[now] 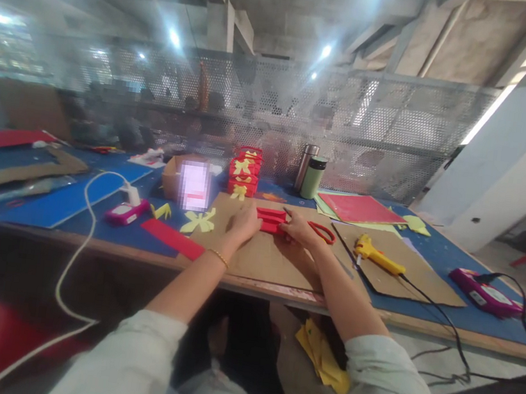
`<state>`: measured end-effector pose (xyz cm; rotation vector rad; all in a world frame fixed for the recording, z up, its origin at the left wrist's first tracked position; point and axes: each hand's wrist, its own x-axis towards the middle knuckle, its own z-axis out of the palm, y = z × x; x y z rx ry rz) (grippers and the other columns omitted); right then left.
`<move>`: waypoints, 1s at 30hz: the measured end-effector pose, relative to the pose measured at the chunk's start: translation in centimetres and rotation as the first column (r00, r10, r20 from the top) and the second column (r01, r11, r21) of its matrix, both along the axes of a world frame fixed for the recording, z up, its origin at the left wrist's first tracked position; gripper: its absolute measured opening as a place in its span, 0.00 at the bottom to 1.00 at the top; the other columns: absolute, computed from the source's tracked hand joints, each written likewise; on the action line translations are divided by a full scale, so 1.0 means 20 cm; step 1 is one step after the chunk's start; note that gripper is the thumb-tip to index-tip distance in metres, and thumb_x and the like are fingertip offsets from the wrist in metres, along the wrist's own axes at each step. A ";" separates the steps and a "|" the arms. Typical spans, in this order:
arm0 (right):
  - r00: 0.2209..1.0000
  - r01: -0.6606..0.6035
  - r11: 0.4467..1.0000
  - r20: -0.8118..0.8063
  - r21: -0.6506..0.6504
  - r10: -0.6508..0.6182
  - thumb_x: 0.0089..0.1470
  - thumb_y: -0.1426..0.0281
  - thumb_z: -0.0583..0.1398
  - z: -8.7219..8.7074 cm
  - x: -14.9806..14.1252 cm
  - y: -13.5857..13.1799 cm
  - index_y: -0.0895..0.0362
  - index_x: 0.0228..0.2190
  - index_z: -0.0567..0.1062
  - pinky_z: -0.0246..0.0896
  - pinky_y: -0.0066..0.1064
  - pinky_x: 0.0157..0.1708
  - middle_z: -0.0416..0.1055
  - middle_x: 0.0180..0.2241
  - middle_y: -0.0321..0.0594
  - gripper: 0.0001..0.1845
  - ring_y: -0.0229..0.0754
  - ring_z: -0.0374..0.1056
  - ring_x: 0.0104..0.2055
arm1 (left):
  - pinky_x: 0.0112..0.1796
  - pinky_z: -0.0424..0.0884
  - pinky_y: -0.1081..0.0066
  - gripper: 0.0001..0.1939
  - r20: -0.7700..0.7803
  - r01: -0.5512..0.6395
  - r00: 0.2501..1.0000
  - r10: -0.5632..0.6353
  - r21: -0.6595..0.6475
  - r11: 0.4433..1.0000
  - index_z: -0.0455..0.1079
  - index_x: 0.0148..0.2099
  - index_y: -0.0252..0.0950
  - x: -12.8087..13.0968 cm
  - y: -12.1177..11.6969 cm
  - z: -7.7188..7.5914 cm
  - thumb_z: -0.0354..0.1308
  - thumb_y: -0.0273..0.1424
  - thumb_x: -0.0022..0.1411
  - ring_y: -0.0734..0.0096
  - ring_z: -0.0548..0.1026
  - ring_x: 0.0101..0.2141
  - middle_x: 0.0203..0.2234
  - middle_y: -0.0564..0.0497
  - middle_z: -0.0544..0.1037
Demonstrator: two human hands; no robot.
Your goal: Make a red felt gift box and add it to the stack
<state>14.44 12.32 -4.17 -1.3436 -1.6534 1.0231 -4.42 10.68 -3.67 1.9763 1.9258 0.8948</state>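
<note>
Both my hands rest on a brown cardboard sheet (pixel 260 255) at the middle of the table. My left hand (pixel 245 222) and my right hand (pixel 298 227) press with curled fingers on the two ends of a folded red paper piece (pixel 270 220). Red-handled scissors (pixel 322 232) lie just right of my right hand. A yellow paper bow (pixel 200 221) and a red paper strip (pixel 173 239) lie to the left of my left hand.
A yellow glue gun (pixel 375 254) lies on cardboard at the right, its black cord running off the table edge. Stacked red boxes with yellow bows (pixel 243 172), two flasks (pixel 311 172), red sheets (pixel 361 208) and pink devices (pixel 485 294) stand around. Yellow scraps (pixel 322 356) lie below.
</note>
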 end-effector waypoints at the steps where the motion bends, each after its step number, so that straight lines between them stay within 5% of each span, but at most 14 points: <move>1: 1.000 -0.007 1.000 0.004 0.003 0.007 0.44 0.72 0.72 -0.01 0.00 0.00 0.59 0.56 0.73 0.49 0.25 0.12 0.63 0.09 0.21 0.36 0.36 0.58 0.10 | 0.57 0.69 0.52 0.28 -0.022 -0.011 1.000 0.011 0.012 1.000 0.66 0.64 0.31 0.01 -0.01 0.01 0.63 0.27 0.62 0.37 0.72 0.62 0.59 0.24 0.72; 6: 0.986 -0.030 0.997 0.163 0.066 0.019 0.50 0.67 0.68 -0.05 0.05 0.04 0.59 0.51 0.77 0.50 0.27 0.15 0.65 0.11 0.26 0.25 0.38 0.60 0.13 | 0.59 0.67 0.54 0.22 -0.143 0.064 0.989 -0.029 0.249 0.966 0.68 0.63 0.25 0.08 -0.06 0.05 0.57 0.24 0.68 0.43 0.71 0.59 0.57 0.26 0.71; 11: 0.937 -0.039 0.911 0.331 0.410 -0.109 0.51 0.68 0.64 -0.04 0.09 0.10 0.60 0.40 0.83 0.59 0.30 0.27 0.76 0.22 0.40 0.15 0.43 0.69 0.26 | 0.57 0.69 0.59 0.13 -0.233 0.270 0.955 -0.185 0.423 0.865 0.76 0.54 0.31 0.11 -0.26 0.15 0.55 0.29 0.73 0.54 0.73 0.53 0.48 0.37 0.75; 15: 0.916 -0.165 0.803 0.392 0.572 -0.090 0.54 0.68 0.59 0.00 0.09 0.07 0.59 0.34 0.85 0.60 0.31 0.32 0.79 0.26 0.44 0.14 0.43 0.71 0.29 | 0.53 0.71 0.59 0.11 -0.251 0.428 0.898 -0.361 0.311 0.849 0.79 0.46 0.35 -0.01 -0.52 0.21 0.55 0.32 0.73 0.58 0.76 0.46 0.41 0.42 0.77; 18: 0.907 -0.211 0.783 0.416 0.584 -0.066 0.56 0.67 0.57 0.02 0.08 0.04 0.59 0.30 0.84 0.58 0.30 0.31 0.79 0.26 0.43 0.15 0.42 0.69 0.29 | 0.57 0.68 0.56 0.08 -0.213 0.403 0.907 -0.364 0.184 0.897 0.81 0.45 0.38 -0.20 -0.69 0.22 0.63 0.33 0.67 0.55 0.77 0.49 0.43 0.42 0.80; 25: 0.896 -0.239 0.781 0.441 0.577 -0.051 0.56 0.67 0.55 0.05 0.05 0.02 0.58 0.21 0.78 0.51 0.30 0.28 0.70 0.20 0.39 0.16 0.38 0.60 0.26 | 0.68 0.59 0.49 0.41 -0.283 0.100 0.952 -0.114 -0.063 0.993 0.68 0.69 0.38 -0.65 -0.91 0.06 0.72 0.40 0.55 0.42 0.64 0.69 0.69 0.37 0.68; 30: 0.892 -0.195 0.790 0.440 0.581 -0.103 0.54 0.69 0.54 0.07 0.05 0.02 0.57 0.17 0.72 0.46 0.30 0.27 0.62 0.18 0.35 0.16 0.36 0.54 0.24 | 0.69 0.59 0.49 0.34 -0.323 0.122 0.941 -0.101 0.045 0.991 0.71 0.67 0.39 -0.79 -0.94 -0.09 0.66 0.32 0.58 0.48 0.67 0.68 0.68 0.40 0.70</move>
